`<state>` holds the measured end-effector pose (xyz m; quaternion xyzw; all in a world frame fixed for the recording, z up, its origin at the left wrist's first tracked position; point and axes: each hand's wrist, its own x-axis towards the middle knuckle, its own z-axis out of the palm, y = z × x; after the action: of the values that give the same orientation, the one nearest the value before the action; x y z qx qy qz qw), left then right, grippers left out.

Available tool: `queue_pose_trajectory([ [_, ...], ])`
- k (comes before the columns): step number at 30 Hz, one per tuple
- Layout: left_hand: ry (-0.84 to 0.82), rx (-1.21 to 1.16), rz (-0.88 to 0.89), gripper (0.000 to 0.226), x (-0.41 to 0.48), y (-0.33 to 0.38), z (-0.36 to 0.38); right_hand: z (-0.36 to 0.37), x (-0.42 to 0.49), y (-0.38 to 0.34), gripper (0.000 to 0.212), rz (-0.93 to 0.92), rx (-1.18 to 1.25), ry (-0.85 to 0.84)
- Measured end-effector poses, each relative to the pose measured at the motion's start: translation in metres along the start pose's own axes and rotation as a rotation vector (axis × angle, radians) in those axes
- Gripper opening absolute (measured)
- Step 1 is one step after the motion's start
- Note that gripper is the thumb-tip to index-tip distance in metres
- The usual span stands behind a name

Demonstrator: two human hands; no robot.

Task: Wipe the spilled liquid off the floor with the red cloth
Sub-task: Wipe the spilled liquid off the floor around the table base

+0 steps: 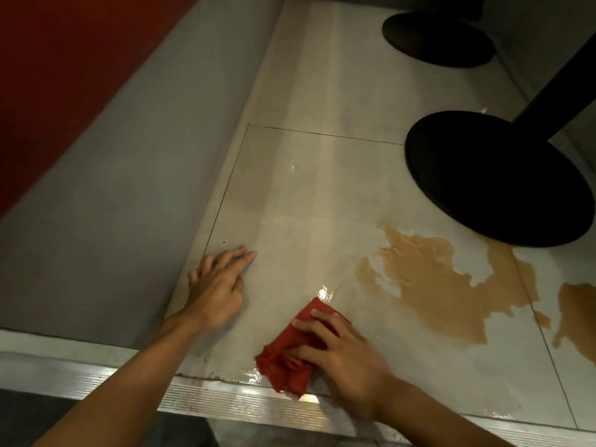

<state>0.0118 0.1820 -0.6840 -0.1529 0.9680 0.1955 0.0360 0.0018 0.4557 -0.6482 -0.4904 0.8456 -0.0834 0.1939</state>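
The right hand [342, 353] presses one bunched red cloth [285, 366] under spread, nearly flat fingers on the floor tile [306, 204]. The left hand [216, 285] rests flat, holding nothing. Two brown puddles [429, 279] lie to the right of the cloth, near two black pedestal bases [496, 179].

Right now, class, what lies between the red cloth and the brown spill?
Head view: only bare, glossy tile between red cloth and spill.
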Motion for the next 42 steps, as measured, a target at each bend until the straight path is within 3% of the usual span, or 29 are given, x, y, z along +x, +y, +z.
queue_pose_trajectory([
  [3, 0.009, -0.009, 0.008, 0.055, -0.003, 0.000, -0.001, -0.011, 0.026, 0.027, 0.047, 0.070, 0.045, 0.065],
  [9, 0.010, -0.003, 0.015, 0.055, -0.004, 0.001, -0.002, -0.029, 0.098, 0.031, 0.042, 0.408, 0.181, 0.260],
  [15, -0.006, 0.005, -0.011, 0.059, -0.003, 0.002, -0.003, 0.004, 0.027, -0.006, 0.048, 0.113, 0.122, 0.145],
  [18, -0.001, 0.002, -0.008, 0.058, -0.005, 0.004, -0.003, 0.010, -0.018, -0.003, 0.053, 0.052, 0.028, 0.058],
  [21, 0.007, 0.001, -0.014, 0.057, -0.006, 0.006, -0.002, -0.001, -0.033, 0.017, 0.045, 0.043, 0.002, 0.012],
  [24, -0.010, 0.057, -0.031, 0.057, -0.004, 0.012, -0.005, -0.016, -0.019, 0.024, 0.043, 0.121, 0.196, 0.055],
  [29, 0.026, 0.080, -0.016, 0.049, 0.013, 0.041, -0.012, -0.053, 0.001, 0.017, 0.025, 0.347, 0.802, 0.192],
  [33, -0.099, 0.039, 0.095, 0.062, 0.040, 0.072, -0.005, -0.087, 0.003, 0.035, 0.027, 0.496, 0.983, 0.427],
  [35, -0.191, 0.129, 0.097, 0.064, 0.051, 0.080, 0.000, -0.106, 0.007, 0.056, 0.026, 0.594, 0.973, 0.527],
  [38, -0.202, 0.158, 0.074, 0.064, 0.057, 0.083, 0.006, -0.128, 0.020, 0.107, 0.025, 0.694, 0.736, 0.637],
  [42, -0.208, 0.172, 0.094, 0.064, 0.059, 0.081, 0.004, -0.141, 0.052, 0.164, 0.030, 0.819, 0.401, 0.608],
])
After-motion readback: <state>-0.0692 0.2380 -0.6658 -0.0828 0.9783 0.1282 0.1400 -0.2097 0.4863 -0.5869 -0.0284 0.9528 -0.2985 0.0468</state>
